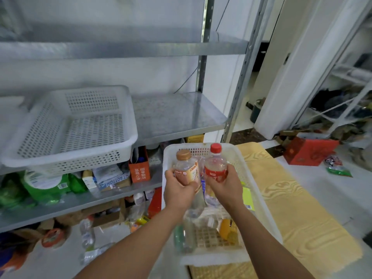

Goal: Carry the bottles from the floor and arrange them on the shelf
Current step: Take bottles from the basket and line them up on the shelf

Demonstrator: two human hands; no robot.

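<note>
My left hand (179,191) grips a clear bottle with an orange label and tan cap (186,169). My right hand (226,187) grips a clear bottle with a red label and red cap (215,164). Both bottles are upright, side by side, lifted above a white perforated basket (267,216) on the floor. Several more bottles (189,228) lie inside that basket. The metal shelf (177,115) stands ahead on the left, with an empty white perforated basket (76,127) on its middle level.
The lower shelf level (60,208) holds green packs, an orange box and papers. Loose bottles (87,234) and boxes lie on the floor under the shelf. A yellow wood-grain mat (291,208) lies under the floor basket. A red box (310,152) sits to the right.
</note>
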